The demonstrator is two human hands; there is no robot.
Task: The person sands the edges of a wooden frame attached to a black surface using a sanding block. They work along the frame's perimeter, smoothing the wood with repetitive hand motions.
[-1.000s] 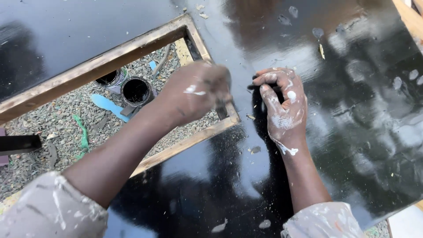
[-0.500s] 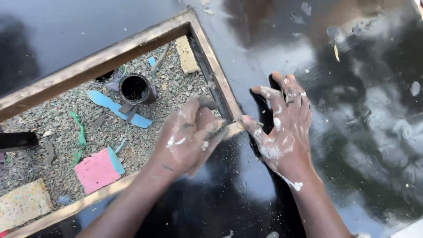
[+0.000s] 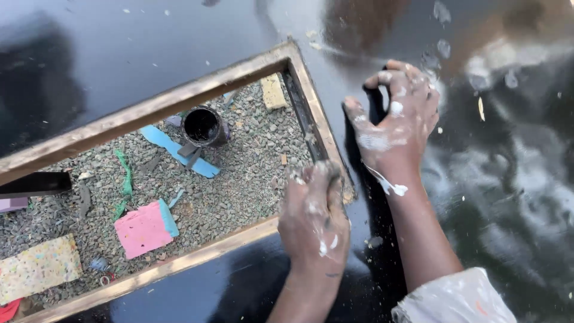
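Glossy black panel [image 3: 179,60] lies over gravel floor [image 3: 251,173]. Your left hand [image 3: 314,221], grip closed, contents hidden, rubs wooden frame [image 3: 326,143] corner; right hand [image 3: 394,128], fingers spread, braces panel. Keep strokes short, pressure even along edge.

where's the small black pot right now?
In the head view the black pot sits upper left of centre on the gravel, inside the wooden frame, on a blue strip, well left of both hands.
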